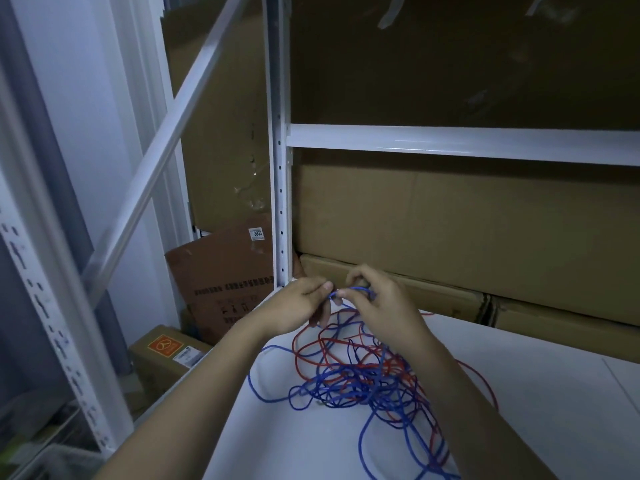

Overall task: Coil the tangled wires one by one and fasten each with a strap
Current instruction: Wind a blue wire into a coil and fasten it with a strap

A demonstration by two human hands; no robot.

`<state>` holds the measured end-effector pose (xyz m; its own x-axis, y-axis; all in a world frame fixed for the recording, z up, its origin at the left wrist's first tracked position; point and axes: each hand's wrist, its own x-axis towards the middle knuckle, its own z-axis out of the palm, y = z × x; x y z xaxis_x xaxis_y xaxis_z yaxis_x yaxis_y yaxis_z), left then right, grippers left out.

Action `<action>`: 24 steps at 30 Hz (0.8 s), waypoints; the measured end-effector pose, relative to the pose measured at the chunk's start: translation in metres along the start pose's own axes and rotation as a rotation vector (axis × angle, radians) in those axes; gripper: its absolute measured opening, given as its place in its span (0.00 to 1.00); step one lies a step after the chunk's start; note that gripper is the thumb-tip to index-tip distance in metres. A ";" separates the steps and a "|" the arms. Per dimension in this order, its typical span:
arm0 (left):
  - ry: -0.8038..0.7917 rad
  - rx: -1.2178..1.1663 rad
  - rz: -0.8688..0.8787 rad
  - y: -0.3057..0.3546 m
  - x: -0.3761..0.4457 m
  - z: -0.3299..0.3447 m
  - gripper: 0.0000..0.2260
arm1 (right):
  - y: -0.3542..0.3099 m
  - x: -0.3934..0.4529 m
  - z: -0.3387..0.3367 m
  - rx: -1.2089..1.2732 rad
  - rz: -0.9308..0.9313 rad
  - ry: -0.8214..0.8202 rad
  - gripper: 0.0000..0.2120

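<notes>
Now | left hand [297, 306], right hand [375, 299] pinch blue wire [356, 289] | tangle [360, 375] below

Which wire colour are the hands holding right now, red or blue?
The blue wire: both hands pinch its looped end above the tangle; the red wire lies loose on the shelf.

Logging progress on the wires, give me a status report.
Left hand and right hand pinching one blue wire end. Red and blue wire tangle uncoiled on white shelf. No strap seen.
</notes>
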<state>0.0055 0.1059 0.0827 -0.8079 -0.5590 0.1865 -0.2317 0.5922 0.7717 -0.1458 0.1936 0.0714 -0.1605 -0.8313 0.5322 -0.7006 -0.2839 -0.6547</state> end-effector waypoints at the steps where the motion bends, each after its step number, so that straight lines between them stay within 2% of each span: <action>1: -0.033 -0.040 0.007 -0.001 -0.002 -0.002 0.17 | 0.002 0.001 0.000 0.061 0.021 0.004 0.07; 4: -0.124 -0.160 0.020 -0.004 -0.007 -0.009 0.18 | 0.005 0.003 0.004 0.185 0.107 -0.003 0.08; 6: -0.120 -0.170 0.012 -0.004 -0.009 -0.011 0.16 | 0.006 0.005 0.005 0.234 0.143 -0.039 0.08; 10: 0.078 -0.214 0.001 -0.006 -0.010 -0.009 0.15 | 0.009 0.001 0.007 0.350 0.212 -0.119 0.08; 14: 0.264 -0.320 0.056 0.003 -0.005 -0.011 0.16 | 0.009 -0.017 0.004 0.273 0.211 -0.166 0.11; 18: 0.410 -0.491 0.106 0.018 0.004 -0.017 0.15 | 0.001 -0.027 -0.005 0.214 0.282 -0.323 0.10; 24: 0.493 -0.580 0.173 0.052 0.016 -0.020 0.14 | -0.031 0.004 -0.035 0.240 0.216 -0.018 0.13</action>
<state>-0.0084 0.1163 0.1378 -0.4411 -0.7603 0.4769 0.3057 0.3724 0.8763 -0.1489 0.2160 0.1126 -0.2740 -0.8922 0.3592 -0.4674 -0.2029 -0.8605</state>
